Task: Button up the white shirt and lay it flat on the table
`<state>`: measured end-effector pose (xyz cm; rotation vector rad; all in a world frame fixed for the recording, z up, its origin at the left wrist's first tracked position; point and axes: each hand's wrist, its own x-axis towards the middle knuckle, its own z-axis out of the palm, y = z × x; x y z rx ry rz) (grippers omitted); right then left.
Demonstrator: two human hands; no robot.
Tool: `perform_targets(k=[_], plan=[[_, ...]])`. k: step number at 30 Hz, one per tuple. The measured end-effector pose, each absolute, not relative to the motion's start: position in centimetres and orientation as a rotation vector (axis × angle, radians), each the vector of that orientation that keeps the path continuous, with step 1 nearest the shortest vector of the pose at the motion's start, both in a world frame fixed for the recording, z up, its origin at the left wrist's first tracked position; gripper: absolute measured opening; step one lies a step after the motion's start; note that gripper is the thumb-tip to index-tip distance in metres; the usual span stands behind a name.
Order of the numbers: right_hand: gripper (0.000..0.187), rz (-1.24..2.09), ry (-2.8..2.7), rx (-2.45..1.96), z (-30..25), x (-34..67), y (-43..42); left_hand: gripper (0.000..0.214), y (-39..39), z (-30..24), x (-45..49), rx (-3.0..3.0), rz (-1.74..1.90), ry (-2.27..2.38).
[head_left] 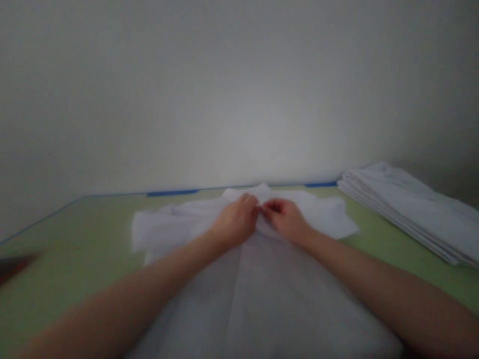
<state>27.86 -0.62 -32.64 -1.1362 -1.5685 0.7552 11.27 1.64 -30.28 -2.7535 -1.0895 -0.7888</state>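
Observation:
A white garment (262, 294) lies spread flat on the green table (90, 224), its collar end toward the wall and its sleeves out to both sides. My left hand (235, 219) and my right hand (286, 217) meet side by side at the garment's upper middle, just below the collar. Both hands have their fingers curled and pinched on the white fabric there. The picture is blurred, so what exactly the fingertips grip is not clear.
A stack of folded white cloth (407, 209) lies on the table at the right, near the wall. Blue tape (172, 192) runs along the table's far edge. A dark reddish object (13, 267) shows at the left border. A plain wall stands behind.

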Motion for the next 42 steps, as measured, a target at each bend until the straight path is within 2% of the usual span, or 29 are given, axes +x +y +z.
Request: perform_targets(k=[4, 8, 13, 16, 18, 20, 24, 28, 31, 33, 35, 37, 39, 42], plan=[[0.023, 0.759, -1.573, -1.122, -32.7, 28.2, -0.6, 0.020, 2.3, -30.0, 10.8, -2.854, -0.900, -0.978], [0.025, 0.749, -1.538, -1.098, -32.8, 28.5, -0.5, 0.017, 3.5, -30.2, 10.5, -2.982, -1.192, -0.993], [0.043, 0.599, -1.562, -1.026, -32.9, 28.7, -0.3, 0.006, 4.0, -30.2, 10.1, -3.344, -1.455, -0.687], [0.034, 0.408, -1.627, -1.088, -32.8, 29.0, -0.1, 0.007, 4.2, -29.8, 9.7, -3.442, -1.443, -0.614], [0.024, 0.326, -1.611, -1.101, -32.7, 29.4, 0.1, 0.009, 4.6, -29.6, 9.4, -3.368, -1.404, -0.741], [0.022, 0.270, -1.551, -1.118, -32.6, 29.9, 0.4, 0.012, 5.1, -29.6, 9.1, -3.221, -1.274, -0.953], [0.026, 0.266, -1.465, -1.203, -32.6, 30.7, 1.0, 0.022, 5.8, -30.2, 8.8, -3.005, -0.889, -1.261], [0.036, 0.359, -1.415, -1.201, -33.1, 30.9, 1.5, 0.038, 5.9, -31.3, 8.6, -2.994, -0.688, -1.240], [0.050, 0.443, -1.411, -1.191, -33.3, 30.8, 1.5, 0.052, 6.0, -31.8, 8.5, -3.011, -0.722, -1.141], [0.054, 0.471, -1.424, -1.188, -33.2, 30.7, 1.3, 0.059, 5.9, -31.6, 8.6, -2.963, -0.929, -1.081], [0.054, 0.507, -1.433, -1.173, -33.0, 30.5, 1.0, 0.054, 5.3, -31.0, 8.9, -2.861, -1.180, -0.977], [0.053, 0.575, -1.447, -1.140, -32.9, 30.2, 0.8, 0.042, 4.3, -30.1, 9.5, -2.799, -1.280, -0.834], [0.051, 0.637, -1.485, -1.079, -32.9, 29.9, 0.5, 0.035, 3.2, -29.5, 10.1, -2.792, -1.224, -0.765], [0.047, 0.680, -1.575, -0.971, -33.0, 29.3, 0.1, 0.029, 2.3, -29.0, 10.8, -2.800, -1.097, -0.896]])
